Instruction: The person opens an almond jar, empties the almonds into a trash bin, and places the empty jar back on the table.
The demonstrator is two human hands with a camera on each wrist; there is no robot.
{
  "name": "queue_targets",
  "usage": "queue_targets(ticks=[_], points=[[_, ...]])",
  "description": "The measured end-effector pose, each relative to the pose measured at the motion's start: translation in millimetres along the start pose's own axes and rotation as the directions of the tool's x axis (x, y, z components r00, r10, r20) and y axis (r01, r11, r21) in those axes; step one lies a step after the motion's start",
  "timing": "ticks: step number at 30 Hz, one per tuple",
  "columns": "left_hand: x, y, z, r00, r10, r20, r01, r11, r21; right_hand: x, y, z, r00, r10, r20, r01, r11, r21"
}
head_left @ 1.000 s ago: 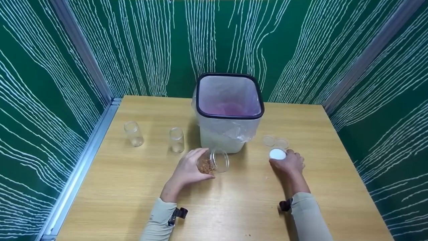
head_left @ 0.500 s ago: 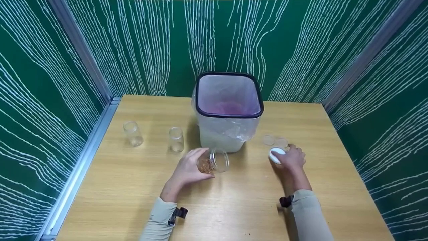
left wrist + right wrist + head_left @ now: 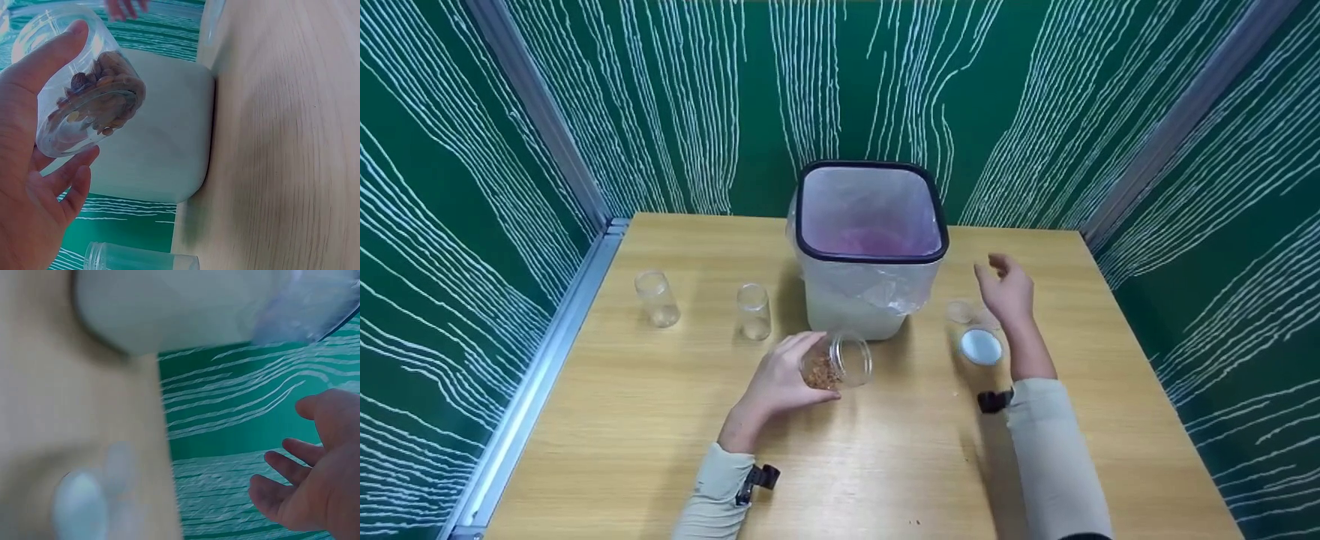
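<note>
In the head view my left hand (image 3: 777,377) grips a clear jar (image 3: 853,361), tilted on its side in front of the bin. Brown nut-like pieces (image 3: 109,70) lie in the jar's lower end, seen close up in the left wrist view. The thumb and fingers wrap round its wall. My right hand (image 3: 1009,292) hovers at the right of the bin with loosely spread fingers and nothing in them; the right wrist view shows the same hand (image 3: 315,478). Below it, a white round lid (image 3: 981,346) lies on the table beside two clear discs (image 3: 959,311).
A bin (image 3: 855,304) with a black rim and clear liner stands at the back middle. Two clear jars, one far left (image 3: 657,300) and one nearer the bin (image 3: 754,312), stand upright on the wooden table (image 3: 870,465). Green walls enclose the table's back and sides.
My right hand has let go of the white lid, which now lies on the table, and has risen away toward the back. The left hand and its jar stay in place.
</note>
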State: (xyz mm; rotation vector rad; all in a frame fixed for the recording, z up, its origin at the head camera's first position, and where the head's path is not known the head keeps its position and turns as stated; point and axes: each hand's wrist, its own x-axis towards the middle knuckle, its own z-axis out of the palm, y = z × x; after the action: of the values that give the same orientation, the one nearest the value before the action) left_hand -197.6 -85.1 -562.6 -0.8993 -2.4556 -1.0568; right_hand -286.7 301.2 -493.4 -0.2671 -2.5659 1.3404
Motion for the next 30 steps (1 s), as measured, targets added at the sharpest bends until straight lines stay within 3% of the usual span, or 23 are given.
queue_targets(ticks=[7, 12, 21, 25, 30], points=[[2.0, 1.3, -0.9, 1.0, 0.013, 0.008, -0.013, 1.0, 0.011, 12.4, -45.4, -3.6, 0.999, -0.027, -0.018, 0.027, 0.998, 0.051], [1.5, 1.4, -0.8, 1.0, 0.015, 0.005, -0.015, 1.0, 0.014, 17.3, -67.4, -4.4, 0.999, -0.032, -0.025, 0.034, 0.995, 0.09], [0.6, 2.5, -1.3, 1.0, 0.028, 0.004, -0.028, 0.999, 0.02, 14.5, -98.5, -0.2, 0.991, -0.132, -0.038, 0.136, 0.981, 0.139], [0.5, 3.8, -3.9, 1.0, 0.023, 0.001, -0.023, 1.0, 0.011, 12.7, -109.3, 3.9, 0.99, -0.134, 0.035, 0.126, 0.975, 0.181], [3.2, 6.2, -7.9, 0.999, 0.042, -0.01, -0.042, 0.999, 0.017, 8.8, -115.6, 10.0, 0.975, -0.094, 0.202, 0.037, 0.963, 0.269]])
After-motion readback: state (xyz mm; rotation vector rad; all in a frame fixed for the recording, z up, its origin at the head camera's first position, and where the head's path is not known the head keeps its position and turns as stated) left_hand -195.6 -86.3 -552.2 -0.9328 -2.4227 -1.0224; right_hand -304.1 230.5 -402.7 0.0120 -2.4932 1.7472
